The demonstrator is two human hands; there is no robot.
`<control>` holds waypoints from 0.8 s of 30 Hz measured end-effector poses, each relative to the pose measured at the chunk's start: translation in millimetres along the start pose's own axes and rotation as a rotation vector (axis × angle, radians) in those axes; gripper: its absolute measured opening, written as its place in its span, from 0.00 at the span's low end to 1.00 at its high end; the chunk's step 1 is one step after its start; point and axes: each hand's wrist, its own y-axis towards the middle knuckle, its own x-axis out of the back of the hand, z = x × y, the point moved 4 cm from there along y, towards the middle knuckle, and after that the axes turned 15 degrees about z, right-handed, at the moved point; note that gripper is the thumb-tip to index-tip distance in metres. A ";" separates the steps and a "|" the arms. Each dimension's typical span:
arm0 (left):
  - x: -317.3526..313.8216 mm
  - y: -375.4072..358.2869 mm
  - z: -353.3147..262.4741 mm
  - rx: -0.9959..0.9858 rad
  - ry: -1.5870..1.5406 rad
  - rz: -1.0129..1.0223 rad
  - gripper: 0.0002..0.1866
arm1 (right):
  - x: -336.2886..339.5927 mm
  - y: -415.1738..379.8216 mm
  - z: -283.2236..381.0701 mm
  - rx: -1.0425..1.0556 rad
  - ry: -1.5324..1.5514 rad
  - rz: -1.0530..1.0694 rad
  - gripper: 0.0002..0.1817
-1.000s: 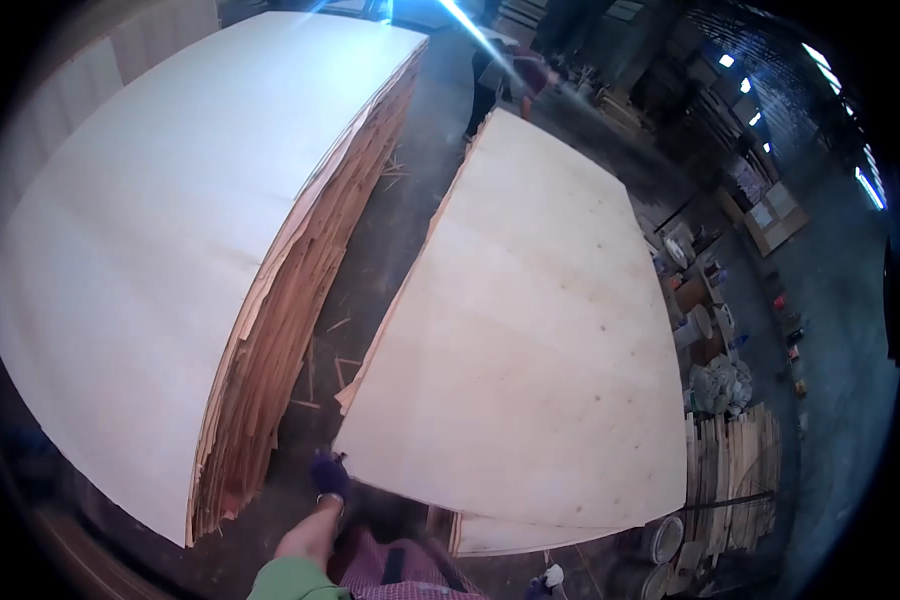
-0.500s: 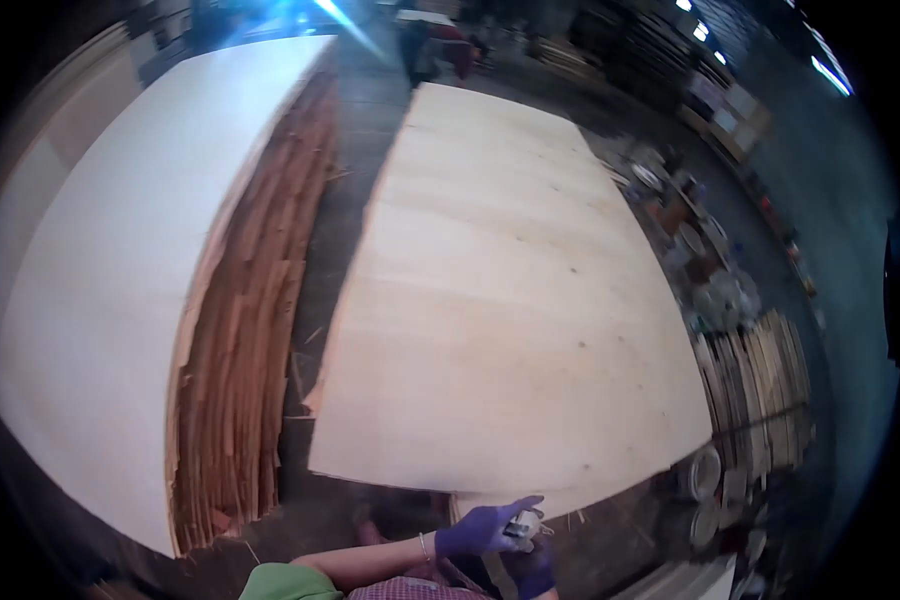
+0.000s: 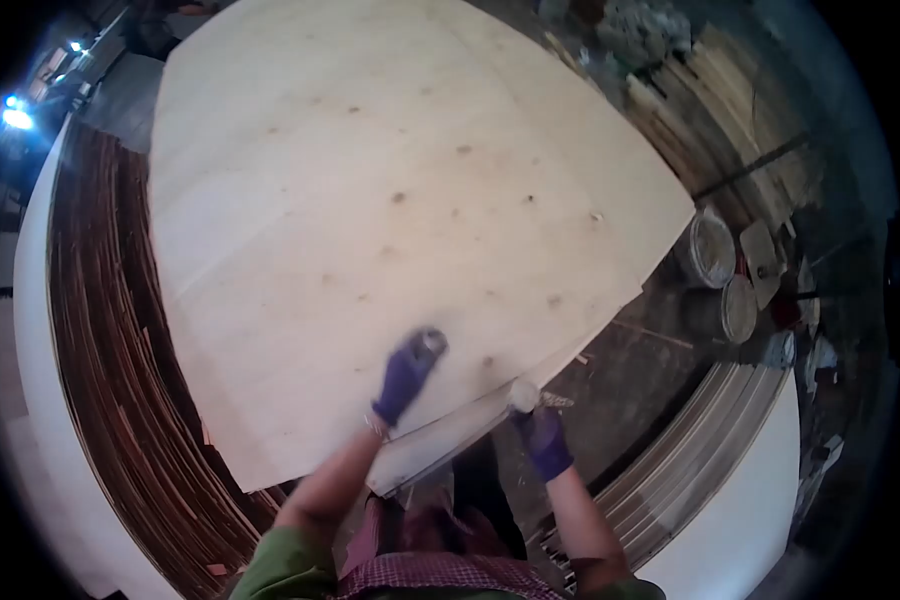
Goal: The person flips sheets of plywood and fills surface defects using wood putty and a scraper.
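A large pale wood sheet (image 3: 370, 240) with scattered dark knots spreads in front of me. My left hand (image 3: 407, 376), in a purple glove, is closed over the sheet near its front edge, around a small greyish object (image 3: 430, 341) blurred by motion. My right hand (image 3: 545, 442), also purple-gloved, is beyond the front edge, closed on a whitish round object (image 3: 523, 395). A narrower pale board (image 3: 440, 440) juts out under the sheet's front edge, between my hands.
Stacked brown veneer (image 3: 110, 320) stands along the left. On the right are buckets (image 3: 712, 250), wooden strips (image 3: 740, 120) and another layered stack with a pale top (image 3: 750, 500).
The view has tilted down and turned right, closer to the sheet. My hands, together before, are now apart, the left over the sheet and the right beside its front edge.
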 end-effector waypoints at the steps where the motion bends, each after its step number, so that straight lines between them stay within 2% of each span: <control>1: 11.4 39.7 10.2 0.137 0.295 -0.101 0.21 | 27.9 14.9 16.0 -0.018 0.016 -0.028 0.20; 2: 17.0 79.2 33.7 0.079 0.294 -0.204 0.21 | 59.1 31.7 33.0 -0.015 -0.018 -0.066 0.20; 3: 21.6 120.4 69.1 -0.082 0.499 -0.207 0.20 | 86.1 48.8 49.8 -0.009 -0.053 -0.102 0.21; 4: 27.3 152.0 64.0 0.014 0.454 -0.235 0.18 | 107.5 64.3 65.3 -0.022 -0.043 -0.124 0.21; 5: 37.5 171.9 57.9 0.104 0.412 -0.265 0.15 | 115.8 72.8 73.1 0.018 -0.007 -0.032 0.21; 6: 45.7 207.1 65.0 0.054 0.441 -0.274 0.13 | 128.1 90.2 87.5 0.055 0.027 0.054 0.21; 7: 48.5 239.7 71.9 0.000 0.468 -0.283 0.11 | 140.1 108.1 99.5 0.050 0.034 0.031 0.21; 9: 47.1 272.0 27.0 -0.036 0.725 -0.478 0.09 | 152.2 147.4 122.0 0.052 0.024 -0.002 0.21; 11: 52.0 304.3 29.4 -0.022 0.832 -0.475 0.09 | 150.2 182.7 138.8 0.107 -0.042 -0.036 0.22; 12: 50.8 309.2 36.2 -0.087 0.807 -0.529 0.08 | 147.0 198.3 144.1 0.164 -0.114 -0.052 0.22; 13: 45.0 315.1 42.3 -0.063 0.810 -0.525 0.08 | 150.2 220.6 145.6 0.142 -0.108 -0.055 0.22; 15: 39.5 321.2 45.5 -0.137 0.792 -0.604 0.08 | 149.5 264.4 155.7 0.286 -0.280 -0.061 0.20; 16: 40.0 321.9 43.0 -0.146 0.799 -0.589 0.08 | 143.3 286.7 160.8 0.272 -0.281 -0.063 0.20; 18: 44.2 327.7 47.5 -0.180 0.779 -0.586 0.08 | 124.0 321.8 178.1 0.316 -0.805 -0.184 0.16; 19: 44.7 325.8 50.4 -0.223 0.764 -0.589 0.08 | 119.8 339.5 177.9 0.290 -0.811 -0.187 0.16; 22: 48.3 328.8 51.8 -0.153 0.756 -0.573 0.09 | 108.4 398.0 190.2 0.394 -0.944 -0.116 0.12; 24: 48.4 328.3 52.1 -0.150 0.744 -0.549 0.09 | 93.1 414.1 198.3 0.633 -1.578 -0.098 0.11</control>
